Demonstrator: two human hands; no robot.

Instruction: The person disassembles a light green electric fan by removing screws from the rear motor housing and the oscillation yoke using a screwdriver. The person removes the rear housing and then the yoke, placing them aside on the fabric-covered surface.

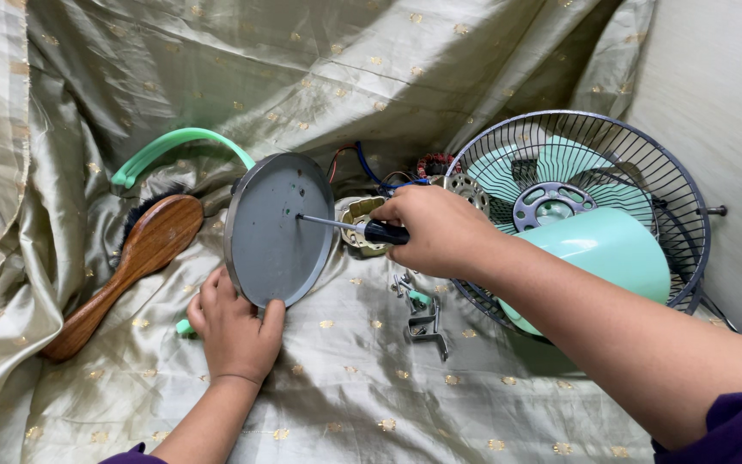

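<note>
While left hand (235, 326) steadies disc (278, 228), right hand (434, 230) apparently drives screwdriver (355, 227)

No packages, labels, signs or screens are to be seen anywhere in this view of the cloth

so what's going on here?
A person has a small fan in pieces on a cloth. The left hand steadies a round grey disc on edge, while the right hand holds a screwdriver with its tip at the disc's centre. The grille, green motor cover, loose brackets and a wooden brush lie around.
</note>
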